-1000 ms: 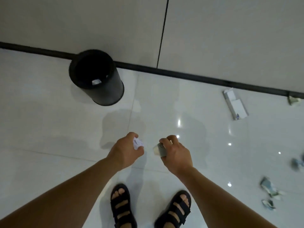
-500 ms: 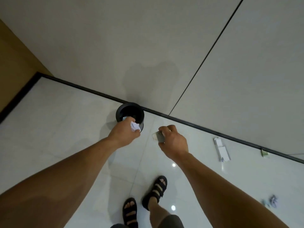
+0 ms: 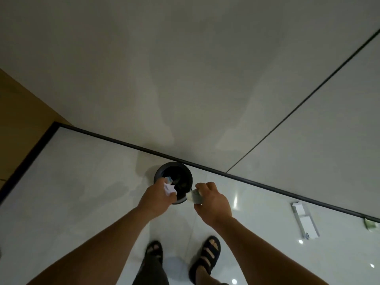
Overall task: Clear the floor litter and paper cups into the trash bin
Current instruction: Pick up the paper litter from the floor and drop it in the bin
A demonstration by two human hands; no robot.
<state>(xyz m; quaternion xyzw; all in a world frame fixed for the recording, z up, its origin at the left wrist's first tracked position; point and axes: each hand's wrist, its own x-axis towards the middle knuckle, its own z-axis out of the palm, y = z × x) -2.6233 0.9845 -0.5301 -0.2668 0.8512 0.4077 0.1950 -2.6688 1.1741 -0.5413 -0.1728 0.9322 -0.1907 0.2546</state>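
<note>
Left hand (image 3: 154, 200) clenched round a crumpled white paper (image 3: 169, 189); the wad sticks out past the fingers, over the near edge of the bin's mouth. Right hand (image 3: 213, 202) pinches a pale folded scrap (image 3: 194, 197), in view just right of the bin's wall, not over the opening. Trash bin (image 3: 186, 173): black, round, upright on the floor by the baseboard; dark inside (contents blurred, something pale near the left rim). Farther right, a white box (image 3: 306, 223) lies along the wall.
</note>
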